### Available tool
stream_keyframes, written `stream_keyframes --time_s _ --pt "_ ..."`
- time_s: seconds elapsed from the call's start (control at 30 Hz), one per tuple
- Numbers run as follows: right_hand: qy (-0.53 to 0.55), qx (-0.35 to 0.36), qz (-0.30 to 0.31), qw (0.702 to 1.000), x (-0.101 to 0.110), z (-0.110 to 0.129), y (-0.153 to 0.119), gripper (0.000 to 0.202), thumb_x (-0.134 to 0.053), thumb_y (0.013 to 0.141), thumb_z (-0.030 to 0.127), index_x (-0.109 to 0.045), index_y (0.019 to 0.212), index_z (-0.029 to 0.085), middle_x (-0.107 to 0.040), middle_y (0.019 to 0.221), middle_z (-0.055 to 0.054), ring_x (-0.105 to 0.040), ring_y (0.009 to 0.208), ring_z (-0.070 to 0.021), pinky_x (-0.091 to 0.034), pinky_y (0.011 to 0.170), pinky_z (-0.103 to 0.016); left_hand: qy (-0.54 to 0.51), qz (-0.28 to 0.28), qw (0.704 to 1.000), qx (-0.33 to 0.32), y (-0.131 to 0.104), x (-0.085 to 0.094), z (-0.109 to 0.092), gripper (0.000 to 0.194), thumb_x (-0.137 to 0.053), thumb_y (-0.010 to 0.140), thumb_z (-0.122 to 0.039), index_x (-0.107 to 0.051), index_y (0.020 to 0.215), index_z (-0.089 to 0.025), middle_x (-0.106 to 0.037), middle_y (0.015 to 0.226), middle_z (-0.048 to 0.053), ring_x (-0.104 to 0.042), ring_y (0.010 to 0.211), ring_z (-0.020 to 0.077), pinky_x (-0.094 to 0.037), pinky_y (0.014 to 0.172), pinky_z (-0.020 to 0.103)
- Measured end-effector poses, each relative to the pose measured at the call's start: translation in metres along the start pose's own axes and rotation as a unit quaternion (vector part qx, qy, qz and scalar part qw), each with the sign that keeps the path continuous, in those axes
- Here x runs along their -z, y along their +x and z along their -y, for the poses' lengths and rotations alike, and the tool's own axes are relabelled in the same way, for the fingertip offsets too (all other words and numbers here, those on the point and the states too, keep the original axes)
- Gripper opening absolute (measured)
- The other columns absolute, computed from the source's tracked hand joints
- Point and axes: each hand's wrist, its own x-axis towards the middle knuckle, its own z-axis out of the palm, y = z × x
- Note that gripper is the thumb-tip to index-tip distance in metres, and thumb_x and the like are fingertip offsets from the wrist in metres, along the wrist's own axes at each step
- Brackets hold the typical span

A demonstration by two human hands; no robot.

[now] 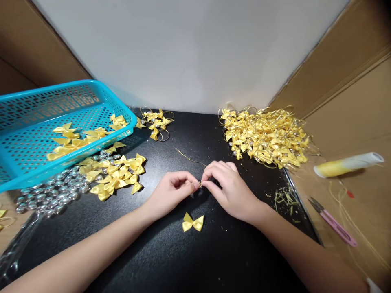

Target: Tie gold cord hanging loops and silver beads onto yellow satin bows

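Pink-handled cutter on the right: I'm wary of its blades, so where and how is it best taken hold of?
Best by the pink handle, probably from above and the near right, with the right hand. The dark, pointed blades face away and left, while the long handle reaches toward the near right.

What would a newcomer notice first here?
Probably the big heap of gold bows at the far right of the black tabletop, then the bright turquoise basket at the left. In the middle, the left hand and right hand pinch a thin gold cord, with a single bow lying just before them.
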Motion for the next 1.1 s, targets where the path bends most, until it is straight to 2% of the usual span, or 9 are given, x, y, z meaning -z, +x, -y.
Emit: stream_keyframes --time_s 0.17,0.6,0.7,0.8,0.83,1.1 --pt "0.007 -0.009 0.003 1.0 0.0 0.002 0.0 0.012 -0.052 0.094 0.014 -0.053 0.084 0.02 -0.062 0.088 -0.001 -0.055 0.086 -0.0168 -0.032 0.082 -0.034 -0.011 0.01 1.0 -0.014 0.0 0.0 0.001 0.022 -0.062 0.074 -0.034 -0.062 0.063 -0.014 -0.056 0.059 -0.003 -0.045 0.058 0.0102 -0.034 0.059 0.023" --pt "0.015 -0.018 0.013 1.0 0.003 0.004 0.0 0.015 -0.046 0.096 0.016 -0.051 0.083 0.02 -0.062 0.088 -0.001 -0.055 0.085 -0.0169 -0.033 0.081 -0.035 -0.008 0.048 0.999 0.001 0.001 0.0 0.0 0.02 -0.061 0.072 -0.032 -0.062 0.064 -0.015 -0.056 0.06 -0.002 -0.045 0.058 0.0104 -0.034 0.059 0.024" --pt "0.028 -0.022 -0.013 0.999 0.007 0.004 0.0 0.014 -0.046 0.096 0.019 -0.052 0.084 0.021 -0.062 0.089 -0.002 -0.056 0.086 -0.0172 -0.035 0.081 -0.036 -0.002 0.022 1.0 -0.015 0.0 0.0 -0.001 0.02 -0.06 0.074 -0.032 -0.062 0.063 -0.015 -0.056 0.058 -0.002 -0.045 0.057 0.0105 -0.035 0.058 0.023" --pt "0.04 -0.039 -0.044 0.998 0.007 0.004 0.001 0.002 -0.057 0.088 0.02 -0.056 0.086 0.021 -0.064 0.09 -0.002 -0.058 0.087 -0.0183 -0.037 0.081 -0.036 0.011 -0.029 0.999 -0.033 -0.001 0.0 -0.001 0.022 -0.061 0.075 -0.034 -0.062 0.064 -0.015 -0.055 0.057 -0.002 -0.044 0.056 0.0105 -0.034 0.054 0.023" --pt "0.042 -0.046 -0.049 0.997 0.006 0.004 0.001 0.004 -0.06 0.085 0.019 -0.057 0.086 0.021 -0.065 0.089 -0.002 -0.058 0.086 -0.0185 -0.038 0.08 -0.036 0.016 -0.04 0.998 -0.038 -0.001 0.0 0.0 0.022 -0.062 0.075 -0.035 -0.063 0.064 -0.015 -0.054 0.057 -0.002 -0.044 0.055 0.0106 -0.034 0.053 0.022" --pt "0.08 -0.056 -0.077 0.992 -0.009 0.007 0.0 0.015 -0.058 0.082 0.011 -0.058 0.07 0.02 -0.065 0.074 0.001 -0.06 0.075 -0.0159 -0.04 0.075 -0.034 0.039 -0.06 0.996 -0.056 -0.003 -0.001 0.001 0.023 -0.061 0.077 -0.036 -0.065 0.068 -0.015 -0.052 0.058 -0.002 -0.043 0.055 0.0109 -0.032 0.052 0.022"
